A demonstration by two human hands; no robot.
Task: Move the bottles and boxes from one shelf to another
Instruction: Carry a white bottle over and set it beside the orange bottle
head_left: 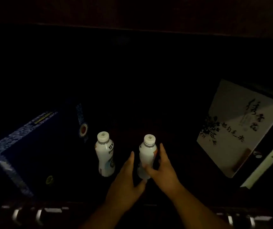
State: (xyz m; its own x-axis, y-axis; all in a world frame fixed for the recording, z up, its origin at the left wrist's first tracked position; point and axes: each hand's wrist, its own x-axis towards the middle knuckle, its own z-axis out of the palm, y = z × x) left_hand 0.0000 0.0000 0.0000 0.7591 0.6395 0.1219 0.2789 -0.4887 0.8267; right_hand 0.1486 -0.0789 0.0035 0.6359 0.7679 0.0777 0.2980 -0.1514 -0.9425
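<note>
At the far left a dark blue box [28, 151] lies on the dark shelf [173, 113], with a speckled pale border along its edges. Just right of it, a white bottle [105, 154] with a white cap stands upright, apart from my hands. Next comes my left hand [125, 180]. Its fingers are spread and loose; the forefinger points up along the left side of a second white bottle [147, 157], and my thumb reaches toward its base. I cannot tell if this hand really touches it. My right hand [163, 171] is on the other side of this bottle. The thumb presses on the front of the lower body and the fingers go around the right side, so this hand grips it. At the far right a white box [238, 129] with black calligraphy and a dark flower drawing leans tilted.
</note>
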